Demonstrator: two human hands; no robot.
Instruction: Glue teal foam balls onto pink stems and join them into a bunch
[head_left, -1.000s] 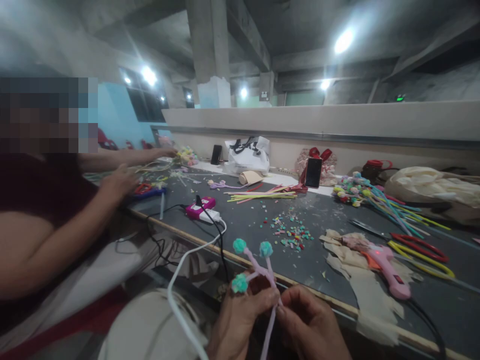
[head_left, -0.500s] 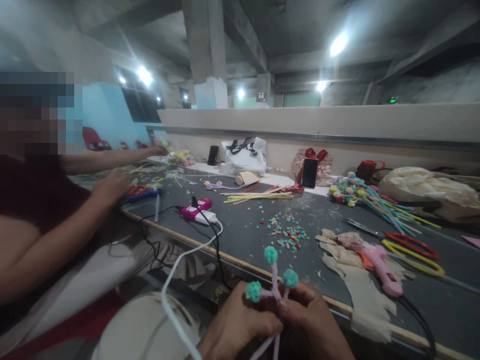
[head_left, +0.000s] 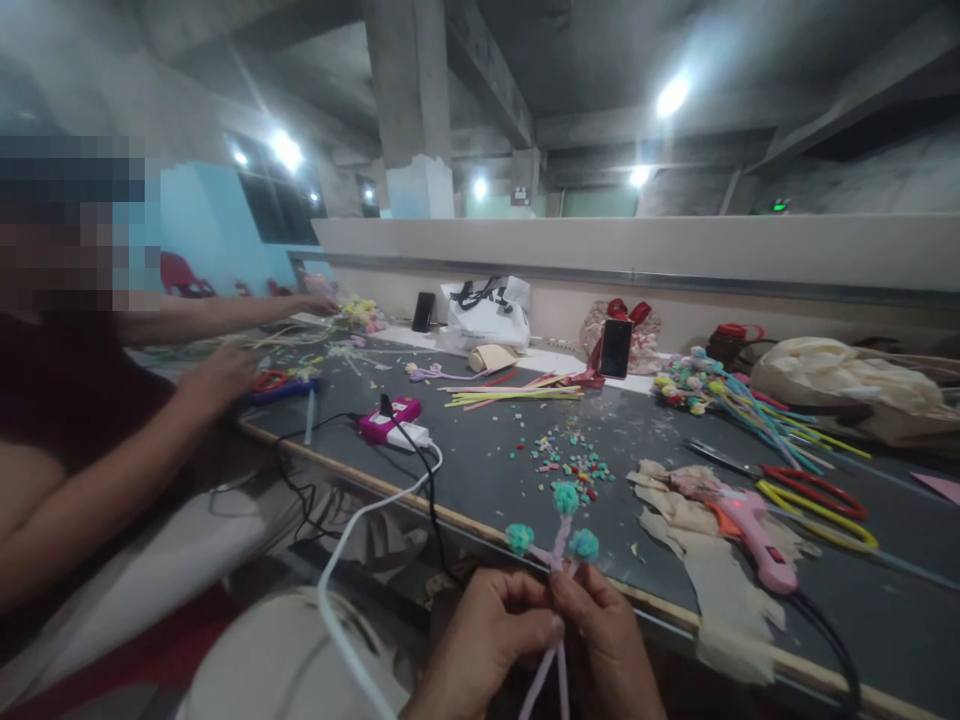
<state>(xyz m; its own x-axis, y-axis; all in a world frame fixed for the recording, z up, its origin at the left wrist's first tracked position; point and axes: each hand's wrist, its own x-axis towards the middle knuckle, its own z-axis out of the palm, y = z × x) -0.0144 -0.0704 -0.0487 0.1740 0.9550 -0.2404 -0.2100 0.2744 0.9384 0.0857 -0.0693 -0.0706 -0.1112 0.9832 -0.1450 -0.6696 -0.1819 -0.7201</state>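
Note:
Between my two hands, at the table's front edge, is a pipe-cleaner flower sprig [head_left: 561,540] with pale pink stems and three teal pompom-like heads. My left hand [head_left: 495,630] pinches the stems from the left, thumb pointing right. My right hand [head_left: 600,620] has its thumb and fingers closed on the same stems just below where they branch. Two pink stem ends hang below my hands. Behind the sprig, small coloured bits [head_left: 574,460] lie scattered on the dark table [head_left: 480,470].
At right, a pink glue gun [head_left: 754,530] rests on stained cloth beside scissors [head_left: 814,490]. A bundle of pipe-cleaner flowers [head_left: 694,380] lies behind. A purple-and-white power strip [head_left: 394,422] trails cables over the front edge. On the left, a co-worker's arm [head_left: 150,440] reaches over the table.
The sprig has moved slightly up and to the right, with its heads spread differently. My hands have drawn closer together on the stems. The co-worker's far hand has shifted slightly.

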